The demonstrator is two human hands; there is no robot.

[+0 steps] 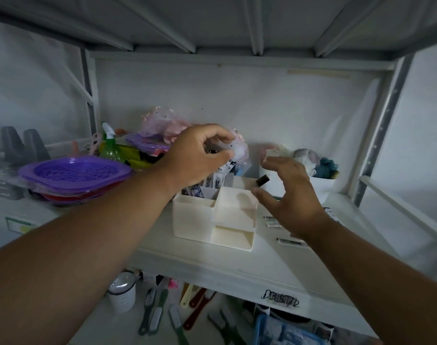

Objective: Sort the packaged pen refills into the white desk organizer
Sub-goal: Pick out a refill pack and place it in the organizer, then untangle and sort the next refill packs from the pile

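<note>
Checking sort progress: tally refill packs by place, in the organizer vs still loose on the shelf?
Refill packs standing in the white organizer, back compartment: about 3, partly hidden by the left hand
Loose packs on the shelf, under the right hand: 2
Total: about 5

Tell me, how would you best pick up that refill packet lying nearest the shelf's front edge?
The refill packet lies flat on the shelf, long and thin. I would likely pinch it across its narrow width near the middle, coming from above. The right hand, open, is nearest.
</note>
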